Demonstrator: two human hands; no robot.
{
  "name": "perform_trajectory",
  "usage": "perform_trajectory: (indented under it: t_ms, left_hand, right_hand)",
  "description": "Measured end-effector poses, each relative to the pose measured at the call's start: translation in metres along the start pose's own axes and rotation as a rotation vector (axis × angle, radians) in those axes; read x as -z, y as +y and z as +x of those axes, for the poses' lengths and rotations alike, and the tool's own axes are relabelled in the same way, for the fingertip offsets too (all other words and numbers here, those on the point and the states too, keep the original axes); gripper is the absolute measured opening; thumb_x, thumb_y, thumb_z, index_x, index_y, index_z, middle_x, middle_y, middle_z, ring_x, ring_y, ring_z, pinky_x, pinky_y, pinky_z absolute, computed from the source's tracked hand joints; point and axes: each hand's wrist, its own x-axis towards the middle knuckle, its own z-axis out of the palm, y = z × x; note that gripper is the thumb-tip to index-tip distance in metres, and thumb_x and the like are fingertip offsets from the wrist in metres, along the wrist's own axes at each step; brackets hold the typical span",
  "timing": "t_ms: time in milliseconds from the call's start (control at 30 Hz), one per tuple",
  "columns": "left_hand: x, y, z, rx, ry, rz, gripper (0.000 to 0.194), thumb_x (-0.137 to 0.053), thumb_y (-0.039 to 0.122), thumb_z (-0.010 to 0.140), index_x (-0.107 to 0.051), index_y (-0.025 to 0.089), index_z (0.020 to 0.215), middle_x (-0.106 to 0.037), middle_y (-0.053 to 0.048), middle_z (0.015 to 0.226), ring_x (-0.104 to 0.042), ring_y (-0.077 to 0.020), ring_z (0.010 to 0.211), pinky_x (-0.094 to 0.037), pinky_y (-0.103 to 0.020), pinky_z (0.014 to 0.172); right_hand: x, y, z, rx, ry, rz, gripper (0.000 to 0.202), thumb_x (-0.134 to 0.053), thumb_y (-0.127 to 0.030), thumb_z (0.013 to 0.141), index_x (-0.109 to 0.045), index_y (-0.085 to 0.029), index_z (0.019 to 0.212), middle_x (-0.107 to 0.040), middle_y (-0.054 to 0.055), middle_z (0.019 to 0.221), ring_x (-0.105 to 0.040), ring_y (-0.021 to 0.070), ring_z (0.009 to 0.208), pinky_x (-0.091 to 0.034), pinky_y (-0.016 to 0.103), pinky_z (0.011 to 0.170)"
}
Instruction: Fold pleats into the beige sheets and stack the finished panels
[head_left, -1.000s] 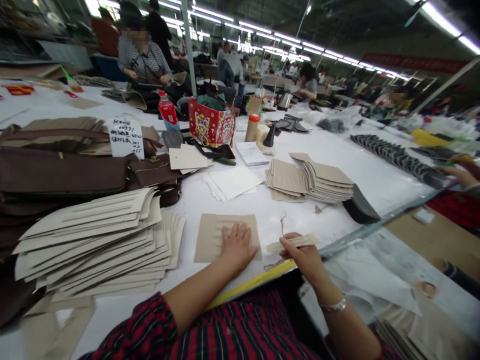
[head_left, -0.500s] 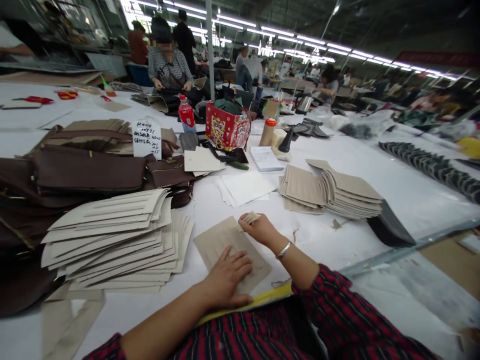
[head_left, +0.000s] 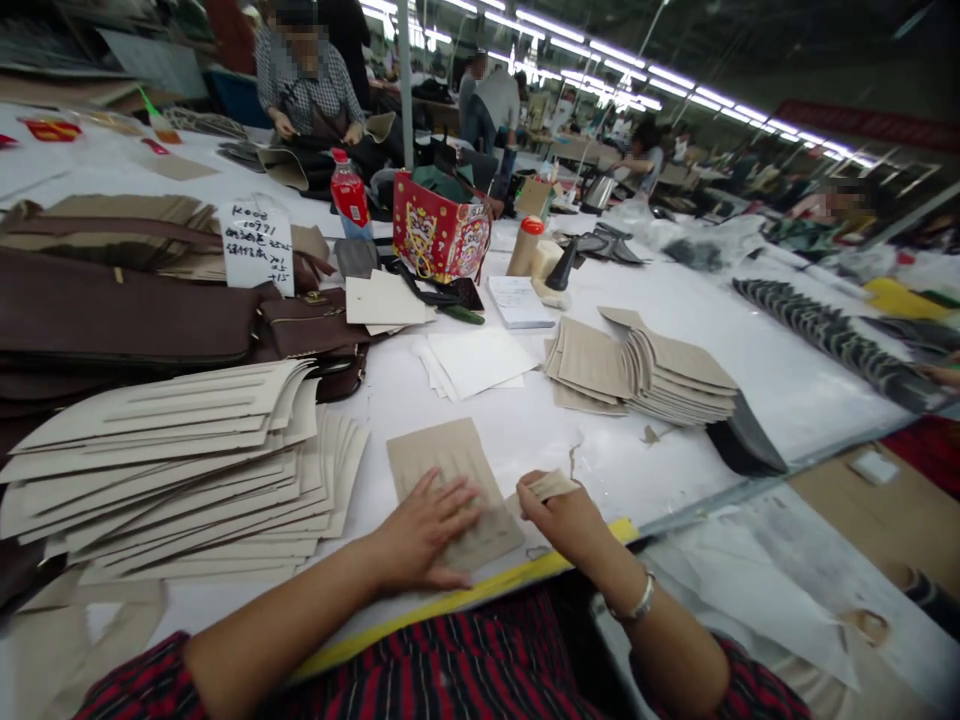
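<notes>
A flat beige panel (head_left: 439,450) lies on the white table in front of me. My left hand (head_left: 431,525) rests flat on it, palm down with fingers spread. Beside the panel's lower right edge, my right hand (head_left: 566,515) is closed in a pinch on a thin beige strip (head_left: 551,485). One end of the strip reaches the panel's edge; whether it is joined there I cannot tell. To the left is a tall stack of pale panels (head_left: 195,470). Farther right sits a fanned pile of beige panels (head_left: 645,370).
Dark brown bags (head_left: 135,310) lie at the left with a handwritten card (head_left: 259,245). Behind the white sheets (head_left: 476,360) stand a red box (head_left: 439,230), a bottle (head_left: 350,200) and a notepad (head_left: 521,300). Yellow tape (head_left: 465,600) marks the near edge. A co-worker (head_left: 311,90) sits across.
My right hand has moved down along the panel's right edge towards me, with the strip in its fingers. The left hand stays on the panel. The view has shifted.
</notes>
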Motion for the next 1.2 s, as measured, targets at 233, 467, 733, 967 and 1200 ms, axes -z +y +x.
perform_trajectory:
  t_ms: [233, 467, 733, 967, 1200]
  left_hand:
    - [-0.025, -0.006, -0.024, 0.456, 0.110, 0.150, 0.095, -0.040, 0.076, 0.064, -0.028, 0.016, 0.136, -0.019, -0.013, 0.144, -0.016, -0.0317, 0.131, -0.003, -0.049, 0.106]
    - [-0.023, -0.010, -0.020, 0.441, 0.101, 0.109, 0.097, -0.048, 0.075, 0.061, -0.029, 0.017, 0.136, -0.020, -0.011, 0.144, -0.014, -0.0305, 0.132, -0.001, -0.049, 0.106]
    - [-0.021, -0.013, -0.020, 0.422, 0.079, 0.075, 0.098, -0.044, 0.078, 0.059, -0.028, 0.019, 0.136, -0.019, -0.011, 0.144, -0.013, -0.0300, 0.132, -0.002, -0.049, 0.106]
    - [-0.023, -0.014, -0.021, 0.464, 0.125, 0.028, 0.098, -0.053, 0.076, 0.053, -0.032, 0.023, 0.134, -0.015, -0.011, 0.146, -0.009, -0.0314, 0.133, -0.008, -0.048, 0.106]
    - [-0.024, -0.013, -0.020, 0.485, 0.147, 0.031, 0.105, -0.050, 0.079, 0.051, -0.029, 0.019, 0.135, -0.016, -0.013, 0.145, -0.010, -0.0310, 0.133, -0.004, -0.048, 0.106]
  right_hand:
    - [-0.031, -0.036, 0.096, 0.067, 0.069, -0.164, 0.031, -0.037, -0.028, 0.085, -0.060, -0.014, 0.069, -0.062, 0.005, 0.060, -0.058, 0.0135, 0.060, -0.039, 0.022, 0.060]
    - [-0.024, -0.023, 0.009, 0.086, -0.060, -0.196, 0.026, -0.037, -0.028, 0.086, -0.059, -0.017, 0.077, -0.062, 0.003, 0.067, -0.057, 0.0135, 0.064, -0.039, 0.021, 0.060]
    - [-0.031, -0.040, 0.066, 0.025, 0.015, -0.151, 0.024, -0.039, -0.025, 0.084, -0.060, -0.015, 0.079, -0.062, 0.003, 0.062, -0.059, 0.0140, 0.065, -0.040, 0.021, 0.062]
    - [-0.028, -0.039, 0.037, 0.008, -0.071, -0.105, 0.029, -0.036, -0.028, 0.086, -0.060, -0.017, 0.073, -0.063, 0.002, 0.060, -0.060, 0.0133, 0.062, -0.041, 0.020, 0.057]
    - [-0.042, -0.053, 0.046, -0.004, -0.014, -0.174, 0.028, -0.038, -0.028, 0.085, -0.060, -0.015, 0.073, -0.062, 0.005, 0.060, -0.060, 0.0155, 0.063, -0.042, 0.022, 0.060]
